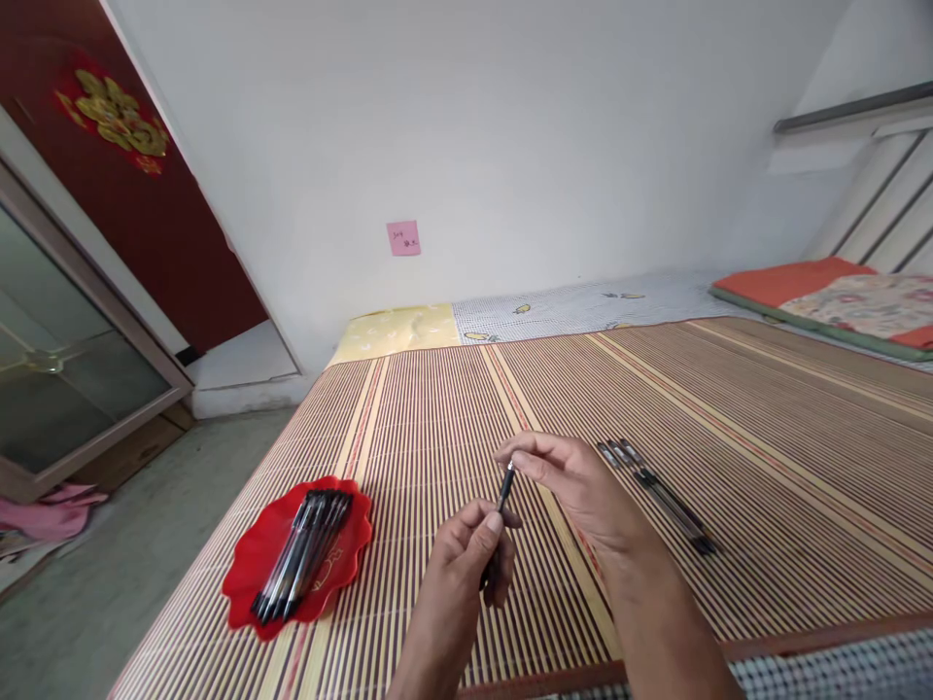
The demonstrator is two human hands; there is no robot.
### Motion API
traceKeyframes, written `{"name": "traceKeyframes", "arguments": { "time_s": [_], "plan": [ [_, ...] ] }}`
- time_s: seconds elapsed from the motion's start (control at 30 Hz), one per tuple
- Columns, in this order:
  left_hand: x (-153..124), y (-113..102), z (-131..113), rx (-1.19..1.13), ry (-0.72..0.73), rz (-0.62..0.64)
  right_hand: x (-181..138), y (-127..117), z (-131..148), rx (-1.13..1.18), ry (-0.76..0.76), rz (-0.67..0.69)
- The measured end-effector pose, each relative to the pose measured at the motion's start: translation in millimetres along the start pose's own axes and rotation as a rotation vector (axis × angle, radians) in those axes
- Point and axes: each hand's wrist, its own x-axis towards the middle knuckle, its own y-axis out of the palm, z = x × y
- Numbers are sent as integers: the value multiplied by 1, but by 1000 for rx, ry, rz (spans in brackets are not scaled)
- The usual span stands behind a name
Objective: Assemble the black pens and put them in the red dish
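Note:
Between my two hands a black pen (505,489) is held at a slant over the woven mat. My left hand (463,554) is closed around its lower part, and the fingers hide some of it. At the pen's upper end, my right hand (572,481) pinches the pale tip between thumb and fingertips. To the left, a red scalloped plate (252,540) bears several black pens (310,554) lying side by side. Right of my right hand, a few more pens (674,507) lie together on the mat, with small clear-and-black pieces at their far ends.
The striped bamboo mat (430,418) covers the bed, with patterned cloth (554,309) along its far edge. A folded orange and floral quilt (823,292) lies at the far right. A pink note (403,238) is on the white wall. A glass-panelled door (80,360) stands left.

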Motion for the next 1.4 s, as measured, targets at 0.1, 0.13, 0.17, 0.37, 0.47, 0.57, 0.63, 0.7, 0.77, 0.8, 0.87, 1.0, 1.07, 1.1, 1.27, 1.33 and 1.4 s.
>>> {"name": "traceKeyframes", "arguments": {
  "time_s": [0.1, 0.13, 0.17, 0.37, 0.47, 0.57, 0.63, 0.7, 0.77, 0.8, 0.87, 1.0, 1.07, 1.1, 1.27, 1.33, 1.4],
  "plan": [
    [0, 0, 0, -3, 8, 9, 1, 0, -2, 13, 26, -54],
    [0, 0, 0, -3, 9, 9, 2, 1, -2, 13, 29, -69],
    [0, 0, -1, -3, 10, 5, 1, 1, -2, 15, 24, -73],
    [-2, 1, -1, 1, 12, -4, 0, 0, -2, 48, -4, 15],
    [-2, 2, -1, 14, 4, 29, 1, 0, -2, 18, 6, -3],
    [-1, 3, -1, 35, 0, 63, 2, 2, -1, -14, 16, -14],
    [0, 3, -2, 46, 3, 59, 2, 3, -2, -14, 22, -5],
    [0, 3, -2, 46, 4, 38, 2, 4, -3, -10, 23, 9],
    [0, 3, 0, 31, 8, 8, 2, 5, -4, -8, 19, 25],
    [1, 2, 2, 19, 11, -6, 2, 5, -4, -7, 14, 33],
    [1, 1, 5, -2, 18, -33, 3, 6, -5, -4, 3, 47],
    [1, -1, 6, 7, 8, -85, 5, 11, -4, 8, -9, 47],
    [0, -2, 3, 14, 2, -98, 5, 15, -4, 50, -8, 46],
    [0, -2, 1, 11, 3, -96, 5, 17, -4, 81, -1, 64],
    [-2, -7, -9, -1, -11, -7, 4, 21, -4, 206, 59, 177],
    [-2, -10, -11, 32, -31, 62, 4, 18, -3, 213, 60, 141],
    [-3, -12, -12, 73, -42, 126, 4, 14, -4, 201, 48, 105]
  ]
}}
